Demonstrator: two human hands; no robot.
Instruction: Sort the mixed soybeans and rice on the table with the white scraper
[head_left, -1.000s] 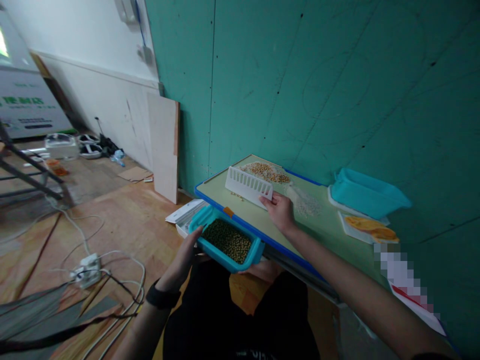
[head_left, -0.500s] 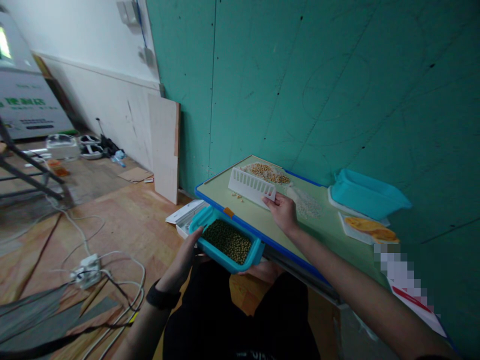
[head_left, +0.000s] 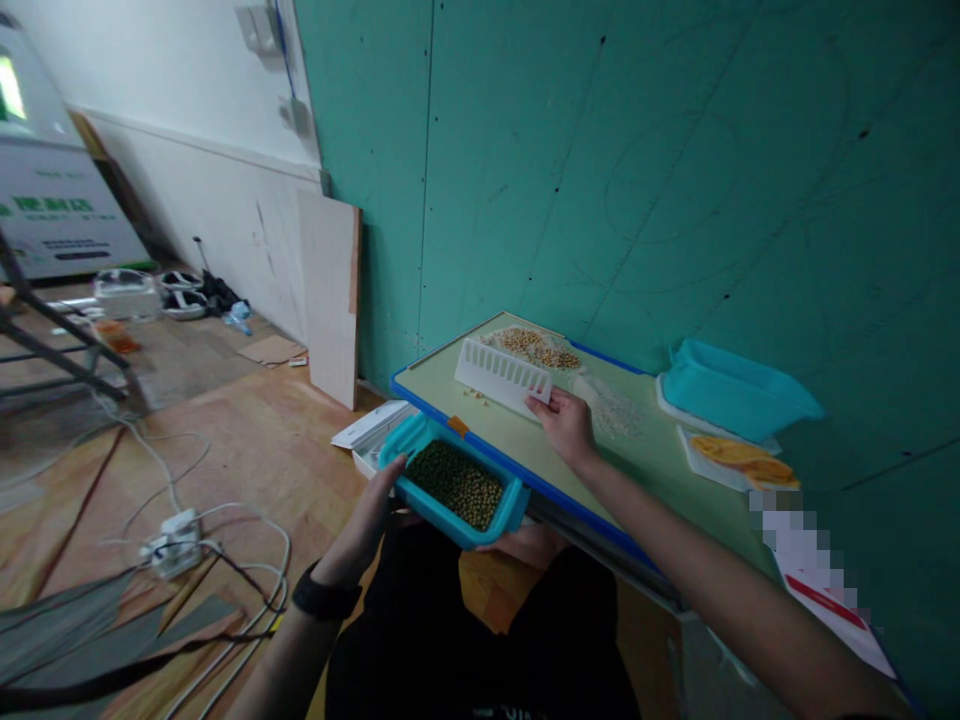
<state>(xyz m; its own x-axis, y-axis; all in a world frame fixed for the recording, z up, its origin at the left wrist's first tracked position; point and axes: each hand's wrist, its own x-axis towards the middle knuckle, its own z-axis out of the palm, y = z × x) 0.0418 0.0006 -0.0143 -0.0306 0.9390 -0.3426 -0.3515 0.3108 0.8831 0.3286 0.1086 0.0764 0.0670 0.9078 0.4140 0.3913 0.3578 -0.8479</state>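
Note:
My left hand (head_left: 369, 520) grips the near end of a teal tray (head_left: 398, 449) filled with green beans (head_left: 454, 484), held just below the blue front edge of the green table (head_left: 525, 440). Resting on the tabletop, my right hand (head_left: 564, 424) holds the right end of a white slotted plastic divider (head_left: 499, 376) that stands on its long edge. Behind the divider lies a pile of yellow beans (head_left: 534, 347), and to the right of my hand a patch of white grains (head_left: 613, 408). A few loose yellow beans (head_left: 474, 394) lie in front of the divider.
A teal tub (head_left: 731, 390) on a white lid sits at the table's right, with a tray of yellow pieces (head_left: 739, 457) in front of it. On the floor are a power strip with cables (head_left: 174, 540), a leaning board (head_left: 328, 295) and flat white boxes (head_left: 371, 425).
The right hand has slid the white divider slightly toward the yellow bean pile. The left hand and the tray of green beans have stayed in place.

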